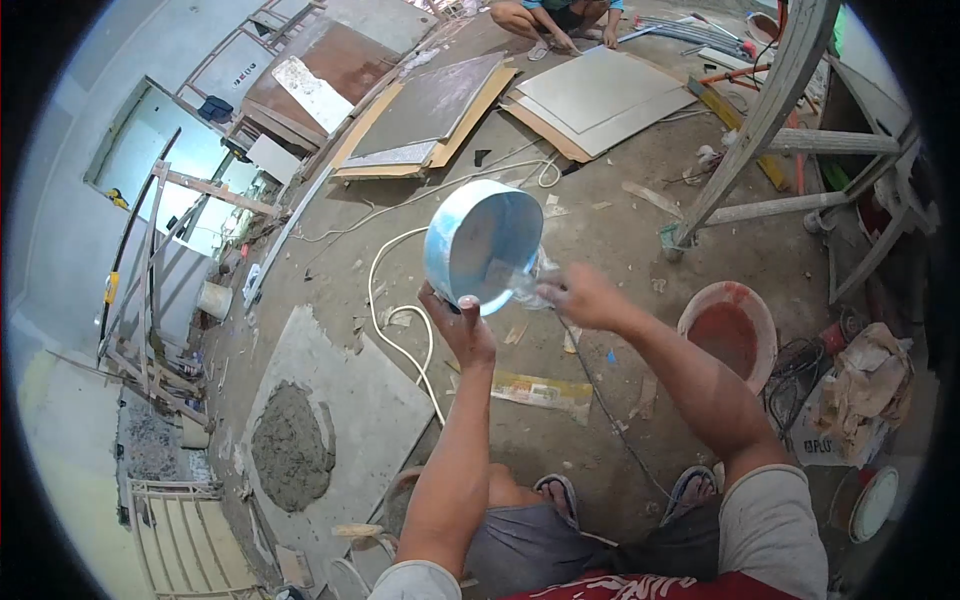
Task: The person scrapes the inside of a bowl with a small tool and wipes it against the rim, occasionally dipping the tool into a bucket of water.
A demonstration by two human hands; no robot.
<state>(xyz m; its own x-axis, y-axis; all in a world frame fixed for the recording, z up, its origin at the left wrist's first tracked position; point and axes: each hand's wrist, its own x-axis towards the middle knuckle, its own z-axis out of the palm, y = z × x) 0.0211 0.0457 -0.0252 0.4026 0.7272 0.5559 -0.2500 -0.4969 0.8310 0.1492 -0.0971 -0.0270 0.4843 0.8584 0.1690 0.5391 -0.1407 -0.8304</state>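
Gripping from below, the left hand (465, 332) is closed on a round, light-blue tub (458, 238), its thumb at the rim. The tub is held up above the floor (600, 250), tipped so that its smooth, whitish-streaked hollow shows. The right hand (583, 297) is closed around a pale flat tool (508, 280), blurred, whose end reaches into the tub's mouth; its exact shape I cannot tell. Below to the left, lumpy grey mortar (292, 445) lies on a flat grey board (350, 385); a round basin (768, 335) with reddish insides sits to the right.
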